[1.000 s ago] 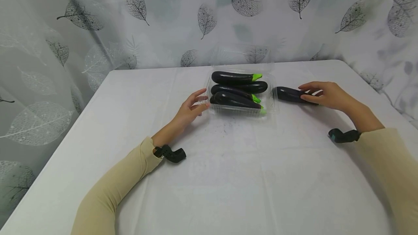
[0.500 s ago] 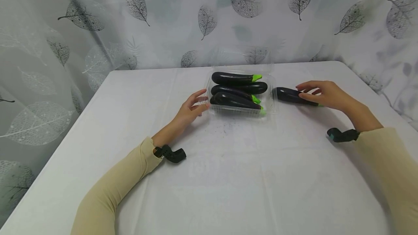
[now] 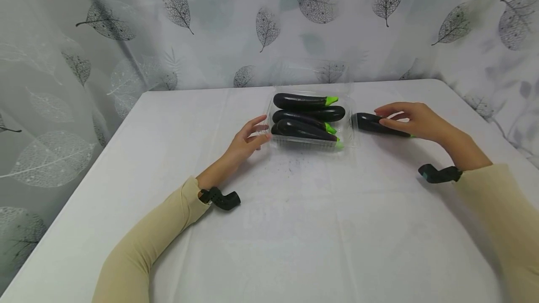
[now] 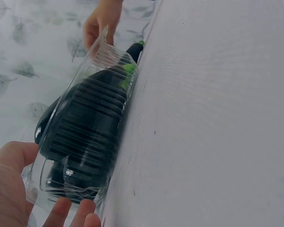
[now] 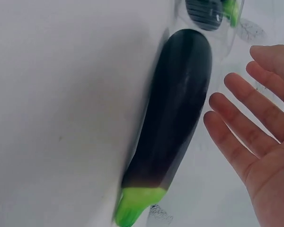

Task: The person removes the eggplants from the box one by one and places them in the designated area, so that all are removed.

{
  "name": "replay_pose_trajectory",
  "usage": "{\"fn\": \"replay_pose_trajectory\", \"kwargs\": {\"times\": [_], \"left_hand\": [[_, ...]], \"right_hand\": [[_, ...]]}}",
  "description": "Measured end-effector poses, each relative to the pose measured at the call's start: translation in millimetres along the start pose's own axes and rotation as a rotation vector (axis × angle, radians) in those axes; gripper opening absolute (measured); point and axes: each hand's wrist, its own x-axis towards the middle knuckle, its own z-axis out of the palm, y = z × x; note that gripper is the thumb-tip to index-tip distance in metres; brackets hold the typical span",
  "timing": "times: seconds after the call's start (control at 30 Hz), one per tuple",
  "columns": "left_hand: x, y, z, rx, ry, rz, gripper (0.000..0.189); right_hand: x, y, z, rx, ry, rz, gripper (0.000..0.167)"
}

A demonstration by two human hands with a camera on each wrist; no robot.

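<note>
A clear plastic clamshell box (image 3: 347, 127) stands near the table's back edge with its lid (image 3: 311, 70) raised. Inside lie several dark eggplants (image 3: 300, 101) with green stem ends. My left hand (image 3: 243, 140) is at the box's left end, fingers spread; in the left wrist view its thumb lies by the rim and its fingertips are at the end wall. One loose eggplant (image 3: 366, 122) lies on the table right of the box, blunt end toward it. Over that eggplant hovers my right hand (image 3: 423, 119), its fingers (image 5: 241, 118) extended and apart from the skin in the right wrist view.
White cloth covers the table (image 3: 286, 228). A leaf-printed curtain (image 3: 219, 27) hangs behind it and along both sides. Each wrist carries a small black camera mount (image 3: 225, 200).
My right hand has shifted slightly left along the loose eggplant, toward the box, uncovering more of its green stem end. The left hand and the box have stayed put.
</note>
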Motion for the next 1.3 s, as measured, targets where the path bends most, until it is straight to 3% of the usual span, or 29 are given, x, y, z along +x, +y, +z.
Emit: {"fn": "replay_pose_trajectory", "kwargs": {"times": [0.5, 0.77, 1.07, 1.3], "left_hand": [[-1.4, 1.6, 0.4, -0.004, 0.002, -0.004, 0.058], [-0.7, 1.9, 0.4, -0.009, 0.0, -0.005, 0.058], [-0.6, 3.3, 0.2, -0.009, -0.008, -0.008, 0.058], [-0.5, 2.6, 0.1, -0.006, -0.006, -0.01, 0.058]], "right_hand": [[10.7, -29, 13, 0.079, 0.052, -0.299, 0.029], [16.1, -46, 24, 0.1, 0.024, -0.374, 0.03], [22.8, -52, 35, 0.123, -0.003, -0.37, 0.031], [29.5, -60, 47, 0.171, -0.03, -0.422, 0.032]]}}
